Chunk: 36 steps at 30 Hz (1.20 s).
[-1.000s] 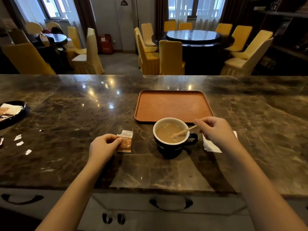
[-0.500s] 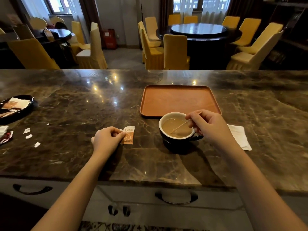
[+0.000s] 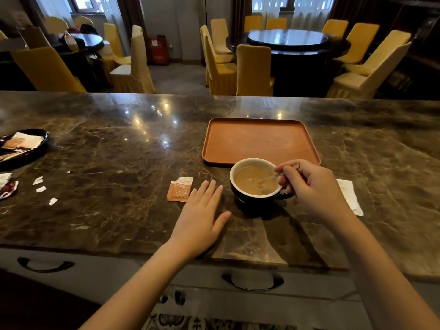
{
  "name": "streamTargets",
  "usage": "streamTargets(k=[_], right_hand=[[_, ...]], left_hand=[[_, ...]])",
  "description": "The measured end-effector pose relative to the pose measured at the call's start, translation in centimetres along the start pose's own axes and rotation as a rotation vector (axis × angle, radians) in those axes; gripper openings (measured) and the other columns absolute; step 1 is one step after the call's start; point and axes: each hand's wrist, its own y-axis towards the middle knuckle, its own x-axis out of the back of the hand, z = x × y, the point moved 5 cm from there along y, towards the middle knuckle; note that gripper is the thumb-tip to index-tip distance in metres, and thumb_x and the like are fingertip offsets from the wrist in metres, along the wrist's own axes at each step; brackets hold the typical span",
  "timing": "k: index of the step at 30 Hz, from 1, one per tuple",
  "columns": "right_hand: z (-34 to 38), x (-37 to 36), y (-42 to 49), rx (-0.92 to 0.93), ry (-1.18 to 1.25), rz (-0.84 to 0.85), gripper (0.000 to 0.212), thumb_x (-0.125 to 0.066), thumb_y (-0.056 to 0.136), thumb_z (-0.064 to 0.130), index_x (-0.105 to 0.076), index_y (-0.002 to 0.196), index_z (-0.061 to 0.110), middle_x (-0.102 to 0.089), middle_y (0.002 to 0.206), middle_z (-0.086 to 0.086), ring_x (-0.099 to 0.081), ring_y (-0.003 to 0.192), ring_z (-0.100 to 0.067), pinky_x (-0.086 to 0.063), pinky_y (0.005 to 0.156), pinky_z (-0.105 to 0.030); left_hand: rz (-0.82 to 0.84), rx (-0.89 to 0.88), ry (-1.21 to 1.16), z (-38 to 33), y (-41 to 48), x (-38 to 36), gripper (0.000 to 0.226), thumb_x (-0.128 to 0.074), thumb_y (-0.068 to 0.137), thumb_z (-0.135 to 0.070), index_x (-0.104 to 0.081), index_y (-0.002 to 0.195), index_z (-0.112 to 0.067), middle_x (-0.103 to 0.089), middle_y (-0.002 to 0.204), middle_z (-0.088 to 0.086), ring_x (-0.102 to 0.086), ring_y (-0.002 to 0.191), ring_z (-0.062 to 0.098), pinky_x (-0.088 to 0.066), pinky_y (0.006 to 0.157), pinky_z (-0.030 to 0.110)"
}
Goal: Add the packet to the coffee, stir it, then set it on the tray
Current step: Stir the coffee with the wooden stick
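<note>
A dark cup (image 3: 247,198) with a white inside holds milky brown coffee and stands on the marble counter just in front of the orange tray (image 3: 260,141). My right hand (image 3: 312,186) pinches a thin stirrer (image 3: 271,177) whose tip is in the coffee. The torn orange packet (image 3: 179,189) lies flat on the counter left of the cup. My left hand (image 3: 202,217) rests flat, fingers spread, between the packet and the cup, touching neither.
A white napkin (image 3: 350,196) lies right of the cup, partly under my right wrist. A black dish (image 3: 23,148) with packets sits at the far left, with torn paper scraps (image 3: 44,189) and a red wrapper (image 3: 8,189) near it. Drawer handles run below the counter edge.
My left hand let go of the packet and moved right, opening flat beside the cup. My right hand kept the stirrer in the coffee.
</note>
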Motion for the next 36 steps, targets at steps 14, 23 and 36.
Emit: streamTargets(k=[14,23,36], right_hand=[[-0.8,0.3,-0.5,-0.006,0.056,0.034,0.017,-0.051,0.090,0.021,-0.063,0.081,0.028,-0.066,0.065,0.008,-0.062,0.061,-0.004,-0.046,0.050,-0.008],[-1.3,0.7,0.0,0.028,-0.053,-0.157,0.016,-0.049,0.092,0.017,-0.064,0.085,0.018,-0.065,0.070,0.006,-0.061,0.065,-0.003,-0.049,0.057,-0.011],[-0.9,0.0,-1.1,-0.041,0.077,-0.031,0.017,-0.050,0.090,0.022,-0.065,0.082,0.024,-0.067,0.068,0.007,-0.063,0.062,-0.007,-0.050,0.053,-0.014]], left_hand=[[0.105,0.012,0.149,0.7,0.5,-1.5,0.070,-0.007,0.085,-0.063,0.003,0.143,-0.024,0.009,0.153,-0.004,0.017,0.137,0.007,0.013,0.110,0.029],[0.074,0.014,0.133,0.7,0.4,-1.4,0.071,-0.005,0.084,-0.064,0.004,0.143,-0.025,0.012,0.150,-0.007,0.017,0.137,0.007,0.014,0.109,0.028],[0.072,0.007,0.129,0.7,0.3,-1.5,0.069,-0.004,0.084,-0.065,0.006,0.141,-0.027,0.012,0.150,-0.007,0.016,0.138,0.007,0.015,0.109,0.028]])
